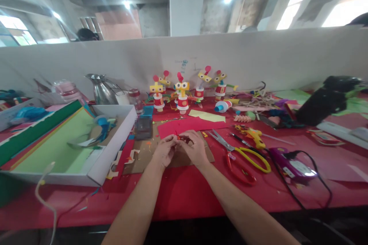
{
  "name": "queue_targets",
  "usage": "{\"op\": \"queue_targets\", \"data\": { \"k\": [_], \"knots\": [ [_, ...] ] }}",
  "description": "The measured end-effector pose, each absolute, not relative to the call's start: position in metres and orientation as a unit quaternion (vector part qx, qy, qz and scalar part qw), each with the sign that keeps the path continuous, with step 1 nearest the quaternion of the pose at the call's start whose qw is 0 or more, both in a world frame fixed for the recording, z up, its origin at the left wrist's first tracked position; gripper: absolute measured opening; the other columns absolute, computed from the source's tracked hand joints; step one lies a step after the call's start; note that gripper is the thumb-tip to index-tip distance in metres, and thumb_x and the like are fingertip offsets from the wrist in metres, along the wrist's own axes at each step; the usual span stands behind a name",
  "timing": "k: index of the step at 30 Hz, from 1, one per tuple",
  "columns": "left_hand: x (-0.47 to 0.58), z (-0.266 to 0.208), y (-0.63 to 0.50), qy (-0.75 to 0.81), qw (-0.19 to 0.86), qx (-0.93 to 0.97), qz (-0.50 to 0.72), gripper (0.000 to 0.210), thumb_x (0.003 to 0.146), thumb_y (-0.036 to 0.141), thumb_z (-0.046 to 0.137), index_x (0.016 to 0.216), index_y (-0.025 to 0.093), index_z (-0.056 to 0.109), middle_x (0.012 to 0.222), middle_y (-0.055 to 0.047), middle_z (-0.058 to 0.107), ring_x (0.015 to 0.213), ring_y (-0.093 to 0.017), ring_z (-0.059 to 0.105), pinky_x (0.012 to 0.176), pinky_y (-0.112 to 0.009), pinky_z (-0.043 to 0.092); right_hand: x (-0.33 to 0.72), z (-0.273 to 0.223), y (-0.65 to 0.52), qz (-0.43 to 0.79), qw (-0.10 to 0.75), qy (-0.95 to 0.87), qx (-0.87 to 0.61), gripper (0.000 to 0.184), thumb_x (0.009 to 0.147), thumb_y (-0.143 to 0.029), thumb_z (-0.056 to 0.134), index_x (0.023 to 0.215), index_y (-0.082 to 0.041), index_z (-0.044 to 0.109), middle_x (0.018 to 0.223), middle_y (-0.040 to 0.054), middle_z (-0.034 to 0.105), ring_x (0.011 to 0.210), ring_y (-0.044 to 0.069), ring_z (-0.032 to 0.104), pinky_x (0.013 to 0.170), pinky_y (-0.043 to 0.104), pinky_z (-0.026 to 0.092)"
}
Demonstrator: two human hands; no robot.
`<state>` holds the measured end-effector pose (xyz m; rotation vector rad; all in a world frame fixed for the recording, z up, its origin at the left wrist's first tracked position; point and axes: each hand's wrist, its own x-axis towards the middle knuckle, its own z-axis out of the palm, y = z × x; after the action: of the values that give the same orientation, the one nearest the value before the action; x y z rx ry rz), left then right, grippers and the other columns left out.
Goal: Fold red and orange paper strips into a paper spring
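Note:
Over a brown cardboard sheet, my left hand and my right hand meet with bent fingers. Between their fingertips shows a small, thin red piece, pinched from both sides; its exact kind is too small to make out. Just beyond the hands lies a sheet of red paper, with a pale yellow paper strip near its far edge. To the right of my right hand rest scissors with one yellow and one red handle.
Several paper-cup figures stand at the back near a white partition. A white box of coloured paper is at left. On the right are a yellow glue gun, a purple power strip with a black cable, and a black object.

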<state>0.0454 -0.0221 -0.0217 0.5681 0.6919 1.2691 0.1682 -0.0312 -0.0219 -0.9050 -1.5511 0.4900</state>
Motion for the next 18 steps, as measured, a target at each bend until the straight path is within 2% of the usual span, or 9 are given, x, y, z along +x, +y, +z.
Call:
{"op": "queue_targets", "data": {
  "k": [4,9,18],
  "knots": [
    [0.0457,-0.0245,-0.0210,0.333,0.680,0.268,0.596,0.026,0.045,0.020,0.084,0.062,0.012,0.065,0.057,0.000,0.060,0.052,-0.007,0.052,0.054,-0.019,0.040,0.1679,-0.0259,-0.0273,0.249,0.615,-0.643,-0.383,0.007,0.076,-0.027,0.064,0.078,-0.021,0.068,0.079,0.0032,0.064,0.076,0.017,0.060,0.071,0.029,0.048],
    [0.0452,-0.0253,-0.0223,0.341,0.643,0.332,0.600,0.027,0.050,0.026,0.082,0.069,0.013,0.067,0.061,0.001,0.061,0.055,-0.007,0.051,0.056,-0.019,0.039,0.1686,-0.0300,-0.0238,0.306,0.613,-0.607,-0.402,0.012,0.077,-0.030,0.061,0.076,-0.020,0.068,0.078,0.0037,0.067,0.074,0.017,0.062,0.070,0.029,0.049],
    [0.0452,-0.0216,-0.0241,0.341,0.623,0.350,0.611,0.030,0.049,0.020,0.082,0.073,0.014,0.065,0.064,0.003,0.059,0.063,-0.009,0.055,0.067,-0.022,0.043,0.1674,-0.0269,-0.0255,0.298,0.608,-0.604,-0.420,0.017,0.077,-0.033,0.060,0.077,-0.018,0.068,0.081,0.0051,0.066,0.076,0.017,0.061,0.072,0.029,0.049]
  ]
}}
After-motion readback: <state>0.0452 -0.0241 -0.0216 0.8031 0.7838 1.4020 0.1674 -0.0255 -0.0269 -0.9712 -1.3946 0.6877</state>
